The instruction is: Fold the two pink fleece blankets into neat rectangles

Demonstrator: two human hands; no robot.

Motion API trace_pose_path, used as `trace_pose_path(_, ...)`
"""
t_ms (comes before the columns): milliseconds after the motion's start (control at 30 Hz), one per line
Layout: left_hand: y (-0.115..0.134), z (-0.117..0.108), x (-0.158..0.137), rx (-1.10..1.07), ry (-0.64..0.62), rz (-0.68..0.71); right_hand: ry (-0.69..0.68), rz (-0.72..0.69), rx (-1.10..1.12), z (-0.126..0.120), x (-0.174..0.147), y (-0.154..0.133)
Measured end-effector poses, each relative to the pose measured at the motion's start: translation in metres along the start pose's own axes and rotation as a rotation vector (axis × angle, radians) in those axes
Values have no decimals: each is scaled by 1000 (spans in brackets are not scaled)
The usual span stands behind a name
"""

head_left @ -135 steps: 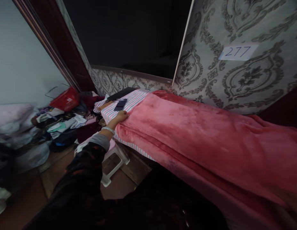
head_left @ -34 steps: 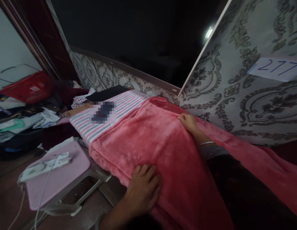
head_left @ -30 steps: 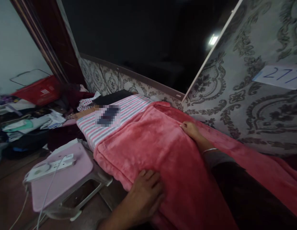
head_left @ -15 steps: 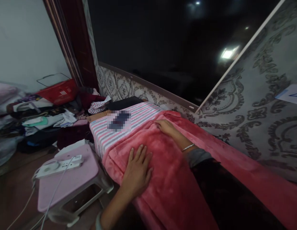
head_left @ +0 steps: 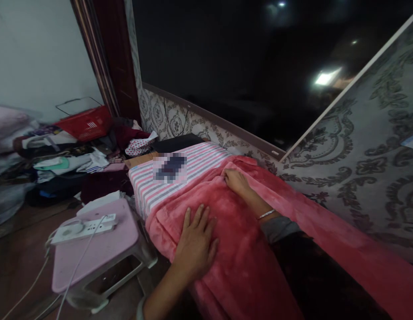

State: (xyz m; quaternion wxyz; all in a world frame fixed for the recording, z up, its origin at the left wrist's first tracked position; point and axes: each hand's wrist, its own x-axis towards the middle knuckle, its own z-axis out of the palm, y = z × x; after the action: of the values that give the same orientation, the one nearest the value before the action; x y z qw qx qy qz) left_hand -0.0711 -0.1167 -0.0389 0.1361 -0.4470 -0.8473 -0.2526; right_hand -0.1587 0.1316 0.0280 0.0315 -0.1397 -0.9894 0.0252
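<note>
A plush red blanket (head_left: 246, 240) lies over a long surface, with folds and layers along its left side. My left hand (head_left: 195, 244) rests flat on it, fingers stretched out and a little apart. Farther off, close to the wall side, my right hand (head_left: 237, 181) has its fingers curled down on a fold of the blanket near its far edge; the fingertips are partly hidden. Past that edge shows a cloth with pink, grey and white stripes (head_left: 206, 153). A blurred dark item (head_left: 171, 168) sits on the stripes.
At the left stands a pink stool (head_left: 96, 258) bearing a white power strip (head_left: 89, 229) with trailing cables. Behind it are piled clothes (head_left: 66, 164) and a red basket (head_left: 89, 124). A large dark screen (head_left: 243, 66) hangs on the patterned wall (head_left: 363, 164).
The right hand's fingers have curled in more on the blanket. The left hand stays flat on the same area. The whole view has shifted slightly.
</note>
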Motion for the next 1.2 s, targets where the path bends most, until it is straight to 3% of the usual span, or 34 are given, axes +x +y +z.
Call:
trace_pose_path(167,1,-1,0,7,4,-13,247,124,38,-3,-2,-4)
trace_pose_path(233,2,-1,0,9,6,-26,233,112,52,-2,-1,-3)
trace_pose_path(333,3,-1,1,7,6,-46,105,66,37,2,2,1)
trace_pose_path(467,3,0,1,-2,13,-50,247,92,-25,12,6,16)
trace_pose_path(533,2,1,1,-4,27,-45,171,111,-41,23,9,27)
trace_pose_path(633,2,2,0,-4,43,-38,-47,98,-29,43,14,44)
trace_pose_path(767,2,0,0,10,23,-54,-63,83,7,55,20,56)
trace_pose_path(933,6,-5,2,25,-60,-116,-121,95,68,47,21,60)
trace_pose_path(1067,7,-3,2,23,-106,-150,-66,68,95,38,-6,63)
trace_pose_path(1200,6,-3,3,32,-118,-153,78,85,0,35,-72,71)
